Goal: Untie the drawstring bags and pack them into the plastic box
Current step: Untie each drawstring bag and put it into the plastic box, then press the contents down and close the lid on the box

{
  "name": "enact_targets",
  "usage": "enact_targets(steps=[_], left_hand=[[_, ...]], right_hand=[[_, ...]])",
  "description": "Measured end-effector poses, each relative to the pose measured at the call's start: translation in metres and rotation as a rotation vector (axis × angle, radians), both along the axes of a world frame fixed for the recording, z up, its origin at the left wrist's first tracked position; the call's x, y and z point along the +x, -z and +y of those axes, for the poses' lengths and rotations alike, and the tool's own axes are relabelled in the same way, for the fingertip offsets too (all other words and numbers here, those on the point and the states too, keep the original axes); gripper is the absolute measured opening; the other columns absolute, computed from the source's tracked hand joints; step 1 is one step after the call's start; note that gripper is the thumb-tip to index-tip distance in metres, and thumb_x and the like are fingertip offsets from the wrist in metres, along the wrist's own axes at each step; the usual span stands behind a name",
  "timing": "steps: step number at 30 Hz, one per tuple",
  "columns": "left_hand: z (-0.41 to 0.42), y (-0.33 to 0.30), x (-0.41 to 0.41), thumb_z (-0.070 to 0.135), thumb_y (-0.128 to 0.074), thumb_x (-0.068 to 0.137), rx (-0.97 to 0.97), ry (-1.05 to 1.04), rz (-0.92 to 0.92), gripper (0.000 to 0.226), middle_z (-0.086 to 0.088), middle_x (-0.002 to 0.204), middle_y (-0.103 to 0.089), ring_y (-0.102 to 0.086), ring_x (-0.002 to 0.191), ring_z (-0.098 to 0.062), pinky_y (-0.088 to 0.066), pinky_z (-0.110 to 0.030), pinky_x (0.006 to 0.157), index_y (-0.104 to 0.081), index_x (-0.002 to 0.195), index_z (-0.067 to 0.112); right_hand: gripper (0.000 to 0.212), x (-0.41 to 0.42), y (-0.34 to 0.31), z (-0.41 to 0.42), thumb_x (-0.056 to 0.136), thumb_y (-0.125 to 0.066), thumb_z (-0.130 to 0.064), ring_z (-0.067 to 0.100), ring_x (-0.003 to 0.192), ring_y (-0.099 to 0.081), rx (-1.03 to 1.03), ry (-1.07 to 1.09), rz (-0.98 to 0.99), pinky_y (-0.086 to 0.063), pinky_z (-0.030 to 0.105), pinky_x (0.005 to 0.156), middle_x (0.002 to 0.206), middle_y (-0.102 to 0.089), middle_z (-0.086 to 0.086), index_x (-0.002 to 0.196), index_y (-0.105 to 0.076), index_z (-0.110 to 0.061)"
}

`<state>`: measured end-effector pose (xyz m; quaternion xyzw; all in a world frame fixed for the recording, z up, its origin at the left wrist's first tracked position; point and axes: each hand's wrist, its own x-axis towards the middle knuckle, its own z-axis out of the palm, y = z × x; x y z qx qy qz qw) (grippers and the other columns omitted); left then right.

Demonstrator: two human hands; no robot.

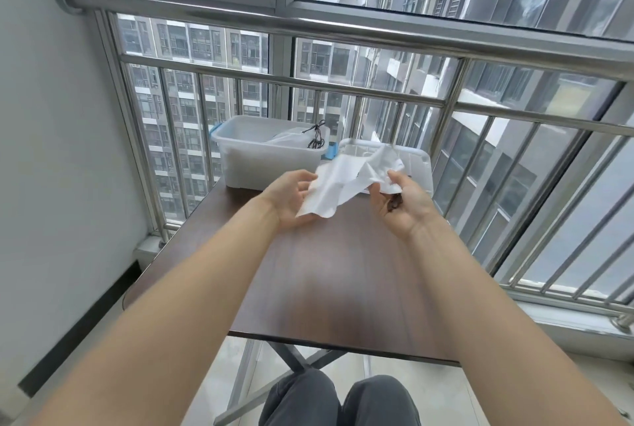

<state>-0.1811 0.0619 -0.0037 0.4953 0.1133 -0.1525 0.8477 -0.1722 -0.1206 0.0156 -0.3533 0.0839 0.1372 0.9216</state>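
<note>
Both hands hold one bag above the table — left hand fingers loosely curled under it, right hand fingers pinching its mouth, probably to loosen the cord, near the box at the far edge.

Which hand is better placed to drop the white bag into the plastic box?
Probably the left hand: it holds the white bag just in front of the plastic box, whereas the right hand sits before the lid.
</note>
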Motion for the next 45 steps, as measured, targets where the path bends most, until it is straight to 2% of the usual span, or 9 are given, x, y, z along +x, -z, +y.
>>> enact_targets(steps=[7,14,17,21,29,33,38,41,45], left_hand=[[0.049,-0.03,0.031,0.004,-0.055,0.092,0.368,-0.412,-0.159,0.038,-0.008,0.099,-0.062,-0.062,0.078,-0.019,-0.051,-0.029,0.059,-0.046,0.129,0.007],[0.102,-0.042,0.081,0.014,-0.06,0.091,1.023,-0.58,-0.241,0.028,-0.007,0.112,-0.063,-0.059,0.092,-0.025,-0.051,-0.036,0.087,-0.055,0.117,0.02],[0.122,-0.044,0.109,0.019,-0.056,0.094,1.262,-0.607,-0.253,0.025,-0.006,0.11,-0.063,-0.055,0.082,-0.022,-0.044,-0.03,0.071,-0.056,0.119,0.021],[0.146,-0.044,0.156,0.021,-0.05,0.097,1.444,-0.626,-0.236,0.019,-0.007,0.121,-0.062,-0.06,0.101,-0.028,-0.049,-0.035,0.08,-0.061,0.112,0.022],[0.151,-0.018,0.217,0.031,-0.039,0.099,1.84,-0.338,-0.238,0.031,-0.009,0.14,-0.044,-0.038,0.128,-0.031,-0.032,-0.047,0.103,-0.053,0.125,0.023],[0.127,-0.015,0.23,0.046,-0.042,0.095,1.584,0.025,-0.348,0.037,-0.003,0.128,-0.057,-0.055,0.108,-0.024,-0.043,-0.036,0.094,-0.051,0.125,0.027],[0.129,-0.015,0.233,0.05,-0.043,0.094,1.646,0.29,-0.232,0.049,0.0,0.143,-0.044,-0.042,0.129,-0.022,-0.032,-0.032,0.103,-0.045,0.137,0.027],[0.131,-0.015,0.235,0.049,-0.043,0.094,1.698,0.373,-0.192,0.049,0.004,0.148,-0.038,-0.037,0.134,-0.021,-0.028,-0.032,0.11,-0.044,0.138,0.027],[0.127,-0.012,0.24,0.046,-0.047,0.093,1.772,0.426,-0.155,0.049,0.003,0.146,-0.041,-0.039,0.132,-0.022,-0.032,-0.036,0.11,-0.045,0.137,0.025]], right_hand=[[0.013,0.026,-0.013,0.023,0.094,-0.05,-0.009,0.012,0.04,-0.061,-0.154,0.033,-0.075,-0.05,0.022,0.037,0.051,-0.064,0.003,0.083,-0.055,-0.007],[0.027,0.089,-0.012,0.074,0.092,-0.048,0.0,0.006,0.04,-0.058,-0.232,0.167,-0.127,-0.05,0.019,0.039,0.078,-0.055,0.006,0.118,-0.043,-0.008],[0.044,0.124,-0.005,0.093,0.092,-0.05,-0.005,0.011,0.059,-0.055,-0.475,0.184,-0.214,-0.053,0.021,0.048,0.104,-0.054,0.009,0.13,-0.036,-0.022],[0.032,0.173,-0.002,0.12,0.093,-0.048,-0.017,0.015,0.081,-0.052,-0.956,0.213,-0.458,-0.053,0.035,0.082,0.111,-0.057,0.0,0.121,-0.056,-0.029],[0.04,0.227,0.009,0.147,0.095,-0.037,-0.035,0.027,0.124,-0.039,-1.77,0.055,-0.666,-0.035,0.039,0.099,0.13,-0.051,0.008,0.129,-0.053,-0.019],[0.039,0.232,0.005,0.151,0.094,-0.039,-0.034,0.029,0.126,-0.032,-2.211,-0.019,-0.757,-0.033,0.037,0.1,0.135,-0.038,0.013,0.115,-0.062,-0.011],[0.037,0.244,-0.003,0.161,0.096,-0.044,-0.023,0.027,0.086,-0.05,-2.251,-0.404,-0.738,-0.038,0.03,0.065,0.083,-0.05,0.009,0.061,-0.036,-0.012],[0.03,0.25,-0.007,0.174,0.095,-0.045,-0.015,0.023,0.073,-0.046,-2.383,-0.583,-0.719,-0.035,0.027,0.051,0.068,-0.041,0.004,0.067,-0.041,-0.008],[0.015,0.26,-0.002,0.183,0.096,-0.046,-0.016,0.025,0.085,-0.046,-2.444,-0.788,-0.651,-0.04,0.03,0.071,0.09,-0.047,0.006,0.084,-0.046,-0.007]])
